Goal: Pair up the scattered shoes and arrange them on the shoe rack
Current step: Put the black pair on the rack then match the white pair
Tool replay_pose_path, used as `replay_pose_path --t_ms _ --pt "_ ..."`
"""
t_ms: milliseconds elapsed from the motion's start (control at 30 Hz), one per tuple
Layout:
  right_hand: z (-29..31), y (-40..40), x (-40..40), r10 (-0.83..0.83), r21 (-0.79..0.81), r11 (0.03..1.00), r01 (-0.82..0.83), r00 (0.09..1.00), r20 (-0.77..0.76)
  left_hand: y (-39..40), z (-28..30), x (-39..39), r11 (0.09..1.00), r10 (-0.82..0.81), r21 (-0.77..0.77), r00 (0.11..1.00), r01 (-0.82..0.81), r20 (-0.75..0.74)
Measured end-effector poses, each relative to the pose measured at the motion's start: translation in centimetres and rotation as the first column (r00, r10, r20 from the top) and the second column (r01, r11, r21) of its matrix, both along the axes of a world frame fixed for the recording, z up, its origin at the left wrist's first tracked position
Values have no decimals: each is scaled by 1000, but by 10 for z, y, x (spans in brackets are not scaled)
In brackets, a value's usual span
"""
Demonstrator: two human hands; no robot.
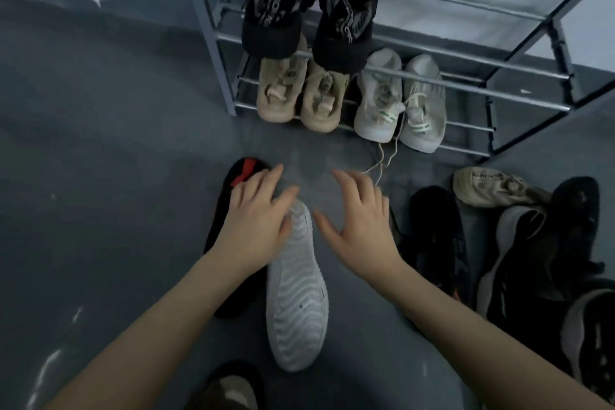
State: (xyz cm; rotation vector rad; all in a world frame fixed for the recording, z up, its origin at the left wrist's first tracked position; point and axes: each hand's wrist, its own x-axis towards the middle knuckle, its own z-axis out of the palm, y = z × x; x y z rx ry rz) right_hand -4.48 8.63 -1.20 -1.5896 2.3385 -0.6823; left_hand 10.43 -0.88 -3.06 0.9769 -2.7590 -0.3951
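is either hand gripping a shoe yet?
No. The left hand lies spread with straight fingers at the toe of the white-soled shoe, and the right hand hangs open over bare floor.

Head view, looking down at a grey floor (100, 143) before a metal shoe rack (466, 90): a black pair (312, 7) sits on the upper rail at the rack's left end, with a beige pair (299, 93) and a white pair (399, 103) side by side on the bottom rail. The left hand (256, 220) with spread fingers lies over a black shoe with a red tab (244, 170) beside an upturned white sole (296, 303). The right hand (362, 223) hovers open just right of that sole, near a heap of dark shoes (519, 260) and one beige shoe (492, 190) at the floor's right edge.
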Motion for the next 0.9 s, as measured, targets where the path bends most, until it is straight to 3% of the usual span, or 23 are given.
replay_pose_path --t_ms 100,300,433,600,767,900 --pt "-18 22 14 -25 109 994 23 1000 12 12 -21 21 982 -185 65 973 177 141" --pt "-51 53 57 15 390 921 -18 1000 12 15 -44 48 948 -300 198 905 249 301" --pt "-67 60 89 57 579 812 -72 997 44 6 -54 53 935 -354 167 849 312 392" --pt "-73 59 85 12 545 835 -74 993 116 0 -64 51 926 -377 104 870 363 317" --pt "-52 64 11 131 440 858 -266 940 314 6 -61 33 945 -326 38 917 326 231" --pt "-46 77 -35 149 330 912 -245 945 290 13 -56 1 942 -317 -76 940 328 123"
